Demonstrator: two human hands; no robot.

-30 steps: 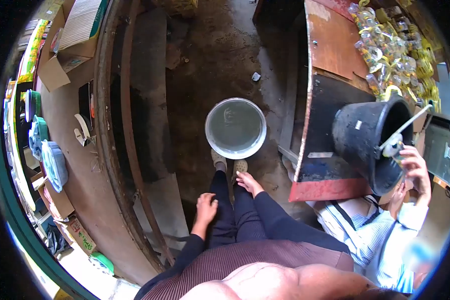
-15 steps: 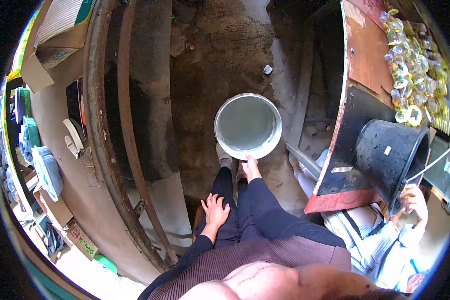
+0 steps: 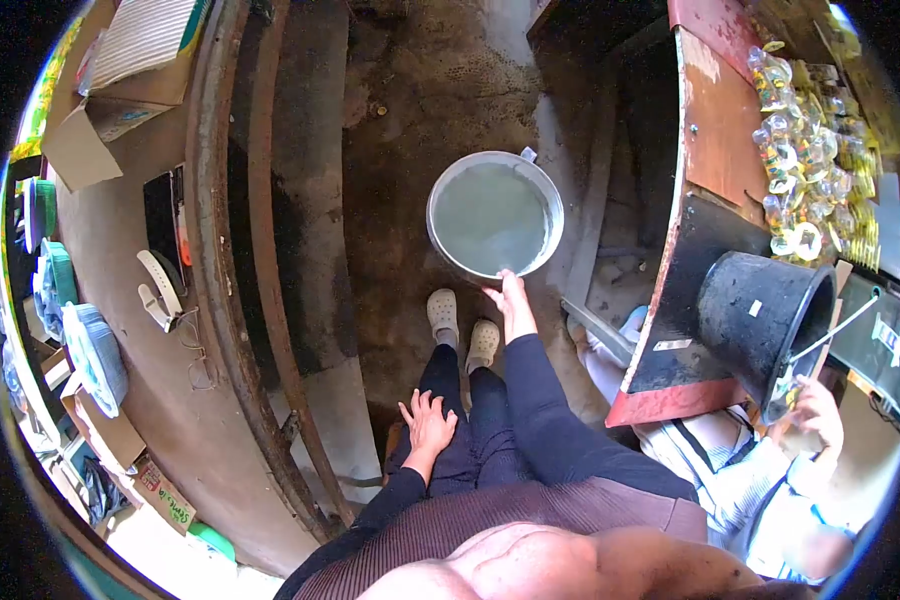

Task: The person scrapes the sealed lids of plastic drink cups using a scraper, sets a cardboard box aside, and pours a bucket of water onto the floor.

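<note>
A round white bucket (image 3: 436, 232) with cloudy, greyish-green liquid (image 3: 490, 215) inside is in front of my feet. My right hand (image 3: 511, 292) grips its near rim, with the thumb at the edge and the other fingers mostly hidden below it. My left hand (image 3: 431, 425) lies on my left thigh (image 3: 443, 375), fingers spread, holding nothing. Below the bucket, on the floor, are my feet in pale clogs (image 3: 442, 312).
On the right, another person's hand (image 3: 818, 412) is at a black bucket (image 3: 755, 310) lying tilted on a table (image 3: 660, 310). Bundled clear plastic items (image 3: 800, 150) sit behind it. A left table (image 3: 185, 350) holds a watch (image 3: 158, 288), phone (image 3: 162, 215) and cardboard box (image 3: 135, 80).
The white bucket has moved forward, away from my legs, with my right hand on its rim. More of its liquid and both clogs now show. My left hand stays on the thigh.
</note>
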